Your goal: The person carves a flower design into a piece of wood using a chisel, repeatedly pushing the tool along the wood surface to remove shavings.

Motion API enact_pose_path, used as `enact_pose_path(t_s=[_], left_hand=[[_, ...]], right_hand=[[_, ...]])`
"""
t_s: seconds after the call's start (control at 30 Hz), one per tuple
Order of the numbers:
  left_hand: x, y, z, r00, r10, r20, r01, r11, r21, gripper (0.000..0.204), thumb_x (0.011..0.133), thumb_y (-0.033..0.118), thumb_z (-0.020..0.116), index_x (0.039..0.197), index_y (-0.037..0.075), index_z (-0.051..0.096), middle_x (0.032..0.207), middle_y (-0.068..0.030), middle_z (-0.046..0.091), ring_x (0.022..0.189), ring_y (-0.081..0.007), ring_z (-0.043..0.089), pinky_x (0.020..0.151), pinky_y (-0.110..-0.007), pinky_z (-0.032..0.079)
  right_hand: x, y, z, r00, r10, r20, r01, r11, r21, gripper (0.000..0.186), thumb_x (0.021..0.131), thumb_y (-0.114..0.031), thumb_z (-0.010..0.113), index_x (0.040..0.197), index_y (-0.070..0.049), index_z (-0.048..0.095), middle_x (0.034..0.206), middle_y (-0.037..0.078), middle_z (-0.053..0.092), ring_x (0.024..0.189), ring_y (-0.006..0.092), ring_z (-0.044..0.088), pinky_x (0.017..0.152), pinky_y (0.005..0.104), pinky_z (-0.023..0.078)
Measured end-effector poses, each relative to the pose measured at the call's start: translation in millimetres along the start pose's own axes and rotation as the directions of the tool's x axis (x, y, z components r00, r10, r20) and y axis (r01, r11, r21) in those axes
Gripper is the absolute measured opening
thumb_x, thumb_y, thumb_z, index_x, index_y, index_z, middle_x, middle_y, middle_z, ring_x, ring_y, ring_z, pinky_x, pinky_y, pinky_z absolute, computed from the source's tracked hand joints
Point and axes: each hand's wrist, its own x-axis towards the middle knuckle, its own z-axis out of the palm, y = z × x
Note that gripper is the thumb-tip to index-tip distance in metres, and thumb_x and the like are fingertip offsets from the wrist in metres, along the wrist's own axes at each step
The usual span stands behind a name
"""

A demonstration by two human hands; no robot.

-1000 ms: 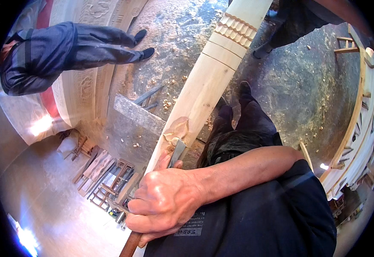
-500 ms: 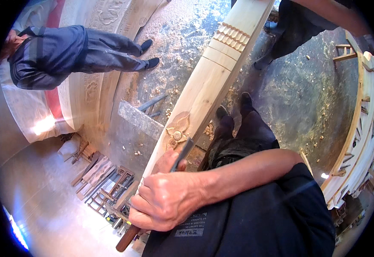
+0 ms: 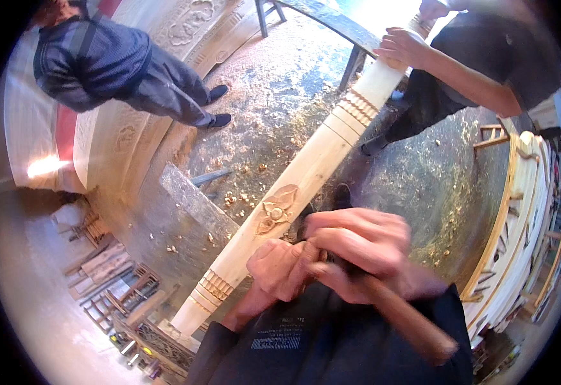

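A long pale timber runs diagonally, with a carved leaf-and-flower relief near my hands and ribbed bands towards both ends. My right hand, blurred by motion, is closed on a wood-handled carving tool whose handle points down to the right; its blade is hidden. Just below the relief, my left hand is closed, its fingertips meeting those of my right hand; what it holds is hidden.
A co-worker grips the timber's far end. Another person stands left by large carved panels. A metal trestle, low plank, stacked stools and a long bench with tools surround me, with shavings on the floor.
My right hand has moved right and up, swinging the tool handle to the lower right. My left hand has come into fuller view. The co-worker's hands and more of the timber now show.
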Motion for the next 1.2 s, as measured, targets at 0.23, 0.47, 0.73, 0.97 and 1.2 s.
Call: enact_pose_path(t_s=[0.23,0.47,0.73,0.97,1.2], left_hand=[[4.8,1.0,-33.4,0.978,0.127,0.163,-0.125,0.992,-0.025,0.026,0.096,0.013,0.082,0.119,0.0,0.078,0.078,-0.0005,0.068,0.057,-0.012,0.057,0.055,-0.03,0.045],[4.2,15.3,-56.9,0.914,0.066,-0.401,-0.081,0.997,-0.019,0.104,0.108,0.028,0.07,0.177,0.001,-0.003,0.075,0.0,0.068,0.053,-0.013,0.056,0.048,-0.027,0.045],[2.3,4.8,-51.0,0.997,0.065,-0.042,-0.068,0.996,-0.058,0.037,0.089,0.014,0.073,0.123,0.004,0.08,0.077,-0.0016,0.067,0.059,-0.0096,0.055,0.052,-0.025,0.038],[-7.4,-13.1,-26.7,0.967,0.104,0.232,-0.135,0.983,0.125,0.034,0.094,0.012,0.072,0.124,-0.002,0.08,0.08,-0.0005,0.064,0.062,-0.0086,0.055,0.054,-0.024,0.038],[-5.0,-7.7,-14.3,0.97,-0.019,0.242,-0.033,0.978,0.208,0.026,0.096,0.009,0.075,0.118,-0.004,0.079,0.086,-0.0035,0.072,0.07,-0.011,0.067,0.059,-0.025,0.049]], right_hand=[[-61.4,0.2,-34.4,0.975,0.143,0.167,-0.159,0.984,0.085,0.049,0.101,-0.04,0.076,0.117,0.007,0.078,0.082,0.014,0.078,0.062,0.0264,0.075,0.057,0.0363,0.059],[-79.5,11.2,-26.2,0.956,0.293,-0.037,-0.288,0.953,0.092,0.049,0.104,-0.035,0.068,0.121,0.01,0.077,0.088,0.021,0.08,0.073,0.0319,0.081,0.064,0.0392,0.064],[-75.1,18.4,-22.3,0.944,0.287,0.162,-0.314,0.933,0.176,0.043,0.102,-0.027,0.072,0.125,0.009,0.074,0.097,0.02,0.081,0.083,0.0356,0.083,0.074,0.0423,0.067],[-70.7,14.1,-15.6,0.95,0.277,0.144,-0.293,0.95,0.108,0.045,0.107,-0.034,0.07,0.124,0.007,0.076,0.096,0.02,0.08,0.081,0.0347,0.083,0.072,0.0413,0.067],[-63.0,7.9,-14.3,0.94,0.277,0.199,-0.285,0.959,0.009,0.046,0.104,-0.036,0.075,0.121,0.006,0.078,0.098,0.022,0.08,0.084,0.0349,0.083,0.073,0.0423,0.067]])
